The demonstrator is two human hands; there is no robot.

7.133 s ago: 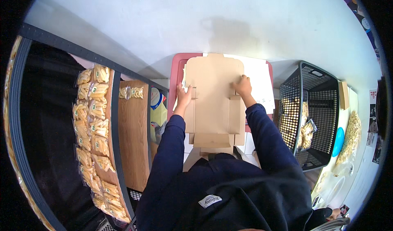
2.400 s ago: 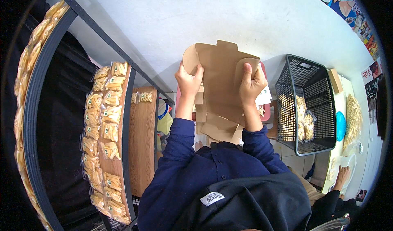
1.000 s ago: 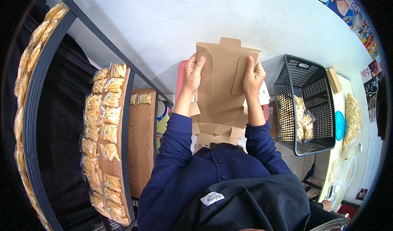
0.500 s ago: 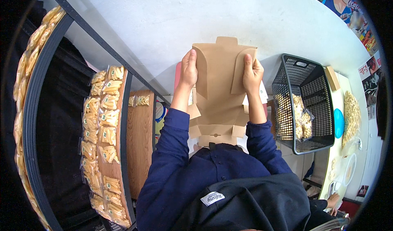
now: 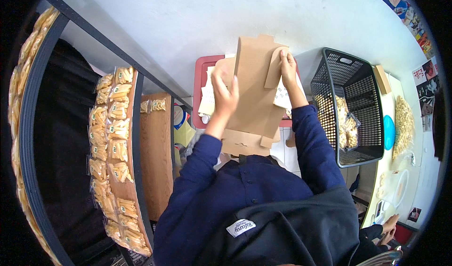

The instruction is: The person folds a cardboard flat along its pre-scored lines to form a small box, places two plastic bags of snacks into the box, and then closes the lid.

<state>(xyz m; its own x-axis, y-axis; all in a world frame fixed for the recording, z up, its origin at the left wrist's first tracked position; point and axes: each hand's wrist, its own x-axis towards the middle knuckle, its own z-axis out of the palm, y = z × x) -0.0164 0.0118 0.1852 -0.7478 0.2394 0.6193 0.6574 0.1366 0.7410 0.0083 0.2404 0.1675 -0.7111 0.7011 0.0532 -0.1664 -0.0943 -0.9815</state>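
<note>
A brown cardboard box blank (image 5: 254, 87), unfolded with flaps and tabs, is held up in front of me and tilts to one side. My right hand (image 5: 288, 70) grips its rounded right flap, thumb on top and fingers behind. My left hand (image 5: 225, 96) is just off the blank's left edge, thumb and fingers apart, the fingertips blurred by motion. The blank's near end, with a slotted panel (image 5: 242, 141), reaches down close to my body. Behind it is a red tray-like surface (image 5: 200, 75) bearing white printed papers (image 5: 282, 96), partly hidden by the cardboard.
At left stand shelves with several bags of pale snack sticks (image 5: 117, 129) and a wooden board (image 5: 157, 171). A black mesh crate (image 5: 360, 162) with bagged snacks is at right. Beyond it, a pale table (image 5: 376, 186) holds a blue lid (image 5: 389, 131) and another person's hands (image 5: 388, 228).
My left hand has let go of the blank's left side and moved off it. The blank has turned and tilted, uncovering more of the red surface; my right hand keeps its flap.
</note>
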